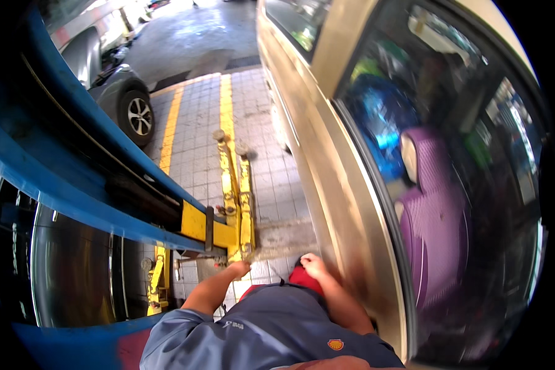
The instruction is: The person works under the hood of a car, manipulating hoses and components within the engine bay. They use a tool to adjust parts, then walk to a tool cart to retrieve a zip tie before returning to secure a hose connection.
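Observation:
My left hand [240, 269] is low in front of me, just below the foot of the yellow lift arms [229, 213]. It is small and smeared, so its fingers cannot be made out, and nothing shows in it. My right hand [313, 265] hangs over my red trousers [304, 282], close to the side of a beige car [327, 154]. Its fingers are curled in, and I see nothing held in them. Behind the window of that car are a purple seat [436, 228] and a shiny blue plastic bag [382, 123].
A blue lift post [114, 154] with a yellow bracket [194, 221] rises on the left. Beyond it a grey car's wheel [137, 117] stands near yellow floor lines [172, 123]. A dark car [74, 265] fills the lower left. Tiled floor [197, 135] runs ahead between them.

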Demonstrator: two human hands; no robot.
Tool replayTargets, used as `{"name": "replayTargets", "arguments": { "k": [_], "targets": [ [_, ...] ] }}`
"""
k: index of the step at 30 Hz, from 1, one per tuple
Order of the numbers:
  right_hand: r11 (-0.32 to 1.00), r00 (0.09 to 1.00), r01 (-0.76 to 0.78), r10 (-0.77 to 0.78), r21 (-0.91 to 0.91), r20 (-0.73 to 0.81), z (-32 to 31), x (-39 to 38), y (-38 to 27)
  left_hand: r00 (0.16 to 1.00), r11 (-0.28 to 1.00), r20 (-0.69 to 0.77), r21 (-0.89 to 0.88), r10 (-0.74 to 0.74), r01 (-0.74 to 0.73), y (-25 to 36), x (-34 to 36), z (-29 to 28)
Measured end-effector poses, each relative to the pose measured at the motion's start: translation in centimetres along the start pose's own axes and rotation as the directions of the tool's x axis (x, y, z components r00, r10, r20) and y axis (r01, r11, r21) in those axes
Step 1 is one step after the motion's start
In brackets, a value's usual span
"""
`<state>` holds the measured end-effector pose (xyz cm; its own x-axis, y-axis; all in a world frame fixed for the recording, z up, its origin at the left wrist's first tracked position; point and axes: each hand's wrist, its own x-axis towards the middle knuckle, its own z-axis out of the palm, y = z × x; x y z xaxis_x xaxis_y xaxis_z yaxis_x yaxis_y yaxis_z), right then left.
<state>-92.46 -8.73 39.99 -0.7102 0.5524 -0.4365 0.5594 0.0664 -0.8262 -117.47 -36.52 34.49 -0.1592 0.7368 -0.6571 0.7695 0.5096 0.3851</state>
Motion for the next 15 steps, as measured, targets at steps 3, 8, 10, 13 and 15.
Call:
{"name": "replayTargets", "arguments": {
  "k": [3,8,10,13,15],
  "targets": [
    [0.925,0.951,0.095,0.025,-0.367,0.310,1.2,8.8,-4.8,0.954,0.960,0.108,-0.006,-0.279,0.281,-6.7,-1.2,0.4],
    [0.646,0.851,0.390,0.020,-0.656,0.525,1.5,25.6,-7.6,0.783,0.658,-0.085,-0.601,-0.616,0.453,-8.1,-0.5,-5.8],
    [0.771,0.847,0.363,-0.039,-0.524,0.530,5.1,28.7,-16.2,0.723,0.614,-0.190,-0.690,-0.664,0.383,-11.0,-3.1,-3.1],
    [0.797,0.852,0.368,-0.082,-0.479,0.517,5.1,36.6,-20.8,0.628,-0.069,0.264,-0.946,-0.732,0.317,-11.5,1.1,-6.6],
    [0.770,0.840,0.385,-0.063,-0.509,0.539,6.1,40.7,-23.4,0.586,-0.091,0.345,-0.904,-0.733,0.419,-14.1,3.4,-8.2]
  ]
}}
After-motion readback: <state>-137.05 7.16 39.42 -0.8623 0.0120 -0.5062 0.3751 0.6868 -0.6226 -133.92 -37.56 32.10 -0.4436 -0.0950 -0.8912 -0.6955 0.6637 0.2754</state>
